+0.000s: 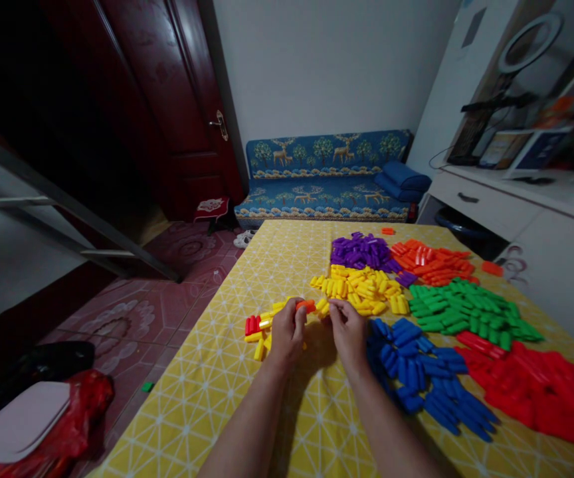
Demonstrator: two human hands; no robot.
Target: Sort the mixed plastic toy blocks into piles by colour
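Note:
My left hand is closed around an orange plastic block whose end sticks out past my fingers. Beneath and beside that hand lie yellow blocks with a red block group at their left end; whether these are joined to the orange one is hidden. My right hand pinches a small yellow block just right of the orange one. Directly beyond my right hand spreads a heap of loose yellow blocks.
On the patterned yellow tablecloth sit heaps of purple blocks, orange blocks, green blocks, blue blocks and red blocks. A sofa stands behind the table, a white cabinet to the right.

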